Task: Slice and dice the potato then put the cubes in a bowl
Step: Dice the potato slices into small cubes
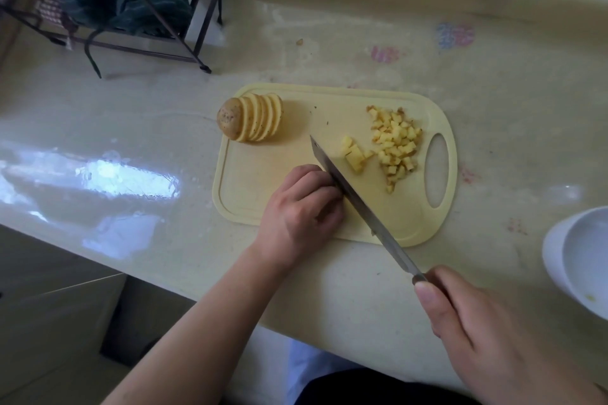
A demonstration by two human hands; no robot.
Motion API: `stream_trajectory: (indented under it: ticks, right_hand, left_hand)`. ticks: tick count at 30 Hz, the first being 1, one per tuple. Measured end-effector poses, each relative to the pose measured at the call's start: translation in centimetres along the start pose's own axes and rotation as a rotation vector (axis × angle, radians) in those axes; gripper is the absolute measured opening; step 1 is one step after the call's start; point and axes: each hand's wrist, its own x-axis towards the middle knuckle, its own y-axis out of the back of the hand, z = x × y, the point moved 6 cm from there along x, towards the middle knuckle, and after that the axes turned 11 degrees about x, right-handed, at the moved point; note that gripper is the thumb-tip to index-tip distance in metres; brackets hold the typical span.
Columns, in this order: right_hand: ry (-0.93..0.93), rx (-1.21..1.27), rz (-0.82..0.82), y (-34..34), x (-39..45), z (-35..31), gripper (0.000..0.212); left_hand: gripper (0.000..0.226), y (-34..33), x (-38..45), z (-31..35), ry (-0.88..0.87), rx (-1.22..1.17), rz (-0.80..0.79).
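Our right hand point(487, 329) grips the knife point(358, 204) at lower right; our left hand point(302, 210), fingers curled, holds potato pieces mid-frame that we cannot see. Sliced potato point(250, 118) sits upper left on the cutting board point(250, 194), cubes point(394, 145) right, bowl point(579, 260) at the right edge.

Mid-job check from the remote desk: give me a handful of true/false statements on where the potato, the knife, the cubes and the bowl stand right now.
1. The right hand has its grip on the knife handle. True.
2. The white bowl already holds the diced cubes. False: the pile of cubes lies on the cutting board, near its handle hole.
3. A row of uncut slices stands at the board's far left corner. True.
4. The left hand is lifted clear of the board. False: it is down on the board, fingers curled against the blade.
5. The bowl sits left of the board. False: it is at the right edge of the view.
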Motion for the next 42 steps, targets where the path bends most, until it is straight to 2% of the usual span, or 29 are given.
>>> stream_trajectory:
  ticks: [2, 7, 13, 21, 25, 31, 36, 42]
  right_hand:
    - [-0.010, -0.005, -0.006, -0.2, -0.1, 0.0, 0.053]
    - [0.034, 0.023, -0.011, -1.6, 1.9, -0.3, 0.040]
    - [0.033, 0.105, 0.072, 0.6, 2.3, -0.3, 0.044]
    - [0.062, 0.120, -0.010, -0.3, 1.4, -1.1, 0.041]
    - [0.073, 0.073, -0.001, -0.7, 0.9, -0.9, 0.046]
    - [0.044, 0.037, -0.020, -1.2, 0.4, -0.5, 0.035]
    - [0.090, 0.050, 0.000, -2.2, 2.3, -0.7, 0.039]
    - [0.037, 0.108, 0.002, -1.1, 2.9, -0.5, 0.047]
  left_hand:
    - [0.002, 0.0, 0.0, -0.1, 0.003, -0.010, -0.006]
    - [0.003, 0.1, 0.1, -0.1, 0.004, -0.033, 0.002]
    - [0.004, 0.3, 0.3, 0.2, 0.004, -0.012, 0.022]
    - [0.005, 1.1, -0.7, -0.1, 0.016, 0.016, 0.045]
    - [0.004, 0.9, -0.8, -0.3, 0.018, 0.015, 0.039]
    - [0.003, 0.7, -0.9, -0.6, 0.034, 0.001, 0.018]
    - [0.003, 0.8, -0.7, -0.5, 0.033, -0.012, 0.012]
    - [0.003, 0.8, -0.6, -0.3, 0.007, 0.014, -0.019]
